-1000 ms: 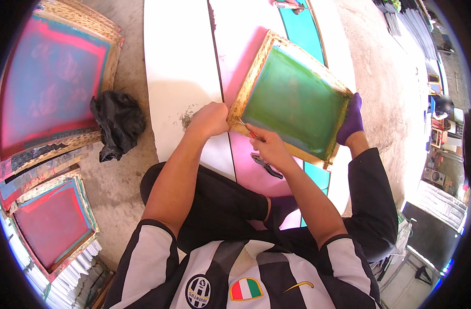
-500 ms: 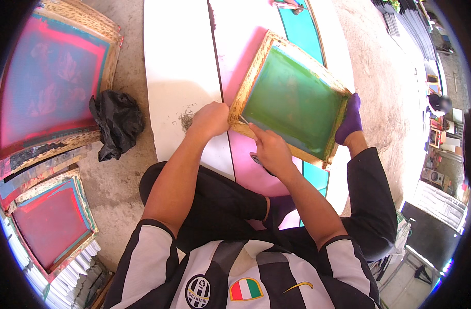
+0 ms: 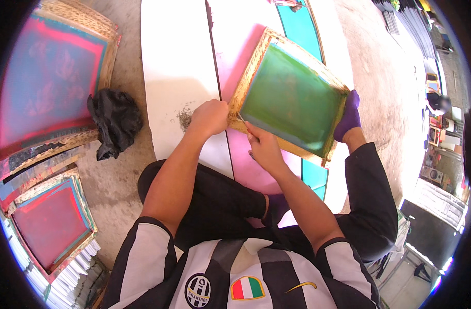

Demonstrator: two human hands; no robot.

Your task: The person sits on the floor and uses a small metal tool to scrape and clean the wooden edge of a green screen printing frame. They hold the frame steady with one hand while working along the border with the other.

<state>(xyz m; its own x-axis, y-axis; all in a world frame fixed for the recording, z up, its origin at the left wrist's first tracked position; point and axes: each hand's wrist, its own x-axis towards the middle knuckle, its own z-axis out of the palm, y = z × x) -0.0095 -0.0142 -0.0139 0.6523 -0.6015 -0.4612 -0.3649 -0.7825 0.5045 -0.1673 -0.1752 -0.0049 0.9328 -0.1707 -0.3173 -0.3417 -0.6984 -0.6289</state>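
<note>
Your left hand [image 3: 210, 117] is curled closed, knuckles up, right at the lower left corner of the green wood-framed screen [image 3: 292, 100]; the fingers are hidden, so you cannot tell whether they pinch the frame or something else. Your right hand [image 3: 265, 149] grasps a small red-handled tool [image 3: 253, 138], its thin pale tip at that same corner of the frame, just beside your left hand. You have the screen turned at an angle on the white, pink and teal surface [image 3: 178, 51], in front of your crossed leg. Your purple-socked foot [image 3: 349, 116] is against its right corner.

To your left, beyond the surface's edge, crumpled black plastic [image 3: 117, 121] overlaps the near side of a large pink-and-blue screen [image 3: 52, 82]. Nearer to you, a smaller red screen [image 3: 52, 221] sits above white stacked material [image 3: 83, 260]. Between these and the surface you can see bare floor [image 3: 117, 195]. Far off to your right, another person [image 3: 438, 103] shows small.
</note>
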